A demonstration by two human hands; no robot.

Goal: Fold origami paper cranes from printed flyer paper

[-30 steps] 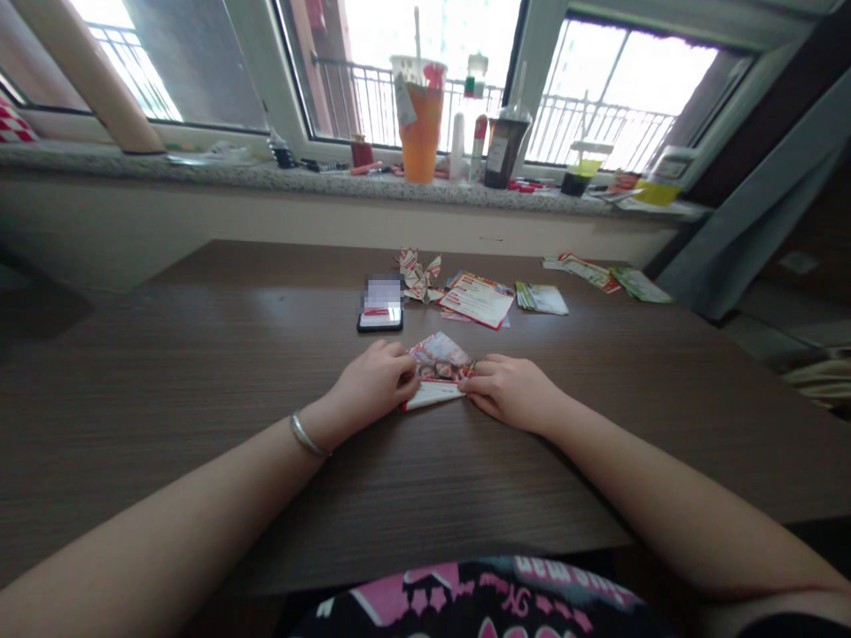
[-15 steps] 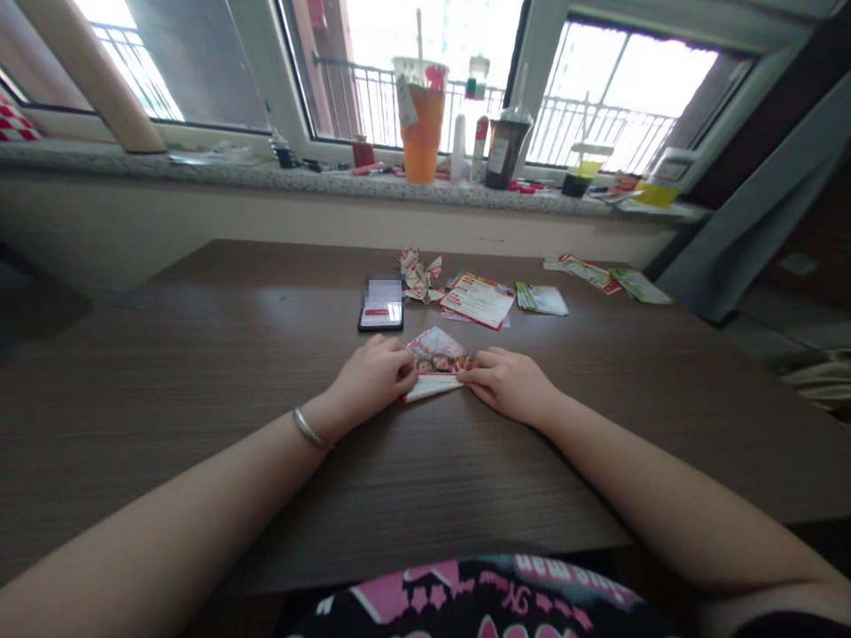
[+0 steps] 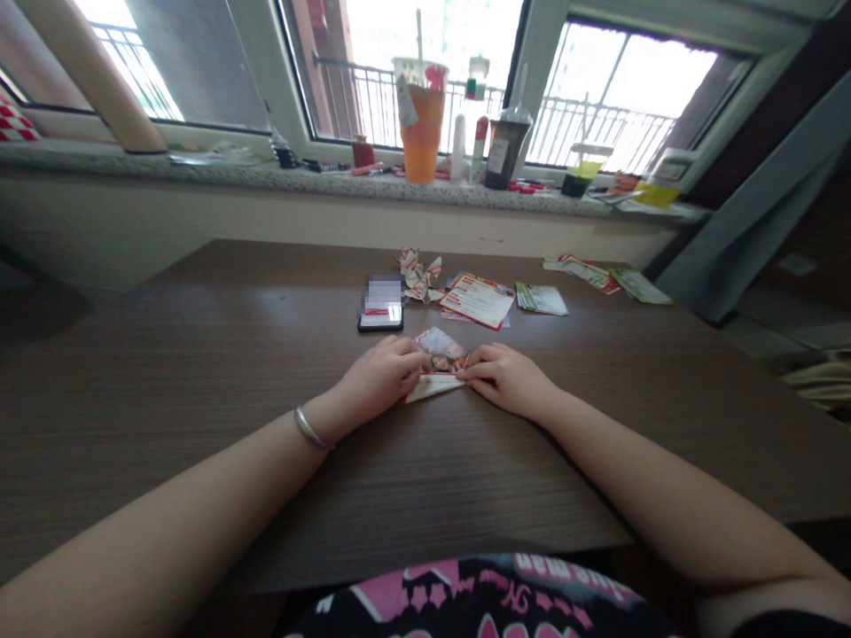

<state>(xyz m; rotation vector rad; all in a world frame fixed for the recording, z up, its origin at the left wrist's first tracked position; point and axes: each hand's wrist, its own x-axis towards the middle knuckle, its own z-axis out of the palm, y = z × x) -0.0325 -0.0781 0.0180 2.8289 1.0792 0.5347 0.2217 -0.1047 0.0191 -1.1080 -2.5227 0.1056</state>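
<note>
A folded piece of printed paper (image 3: 439,368), red and white with pictures, lies on the dark wooden table (image 3: 199,372) in front of me. My left hand (image 3: 376,379), a silver bangle on its wrist, presses on the paper's left side with curled fingers. My right hand (image 3: 509,379) pinches the paper's right edge with fingers together. The paper's middle shows between the two hands; its sides are hidden under them.
Beyond the paper lie a black phone (image 3: 381,315), a folded paper crane (image 3: 418,273), a red-and-white flyer (image 3: 479,299) and more leaflets (image 3: 542,299). Cups, among them an orange cup (image 3: 421,120), and bottles line the stone windowsill (image 3: 199,173).
Both hands have slid a little away from me with the paper. The left fingers now cover more of the paper's left side.
</note>
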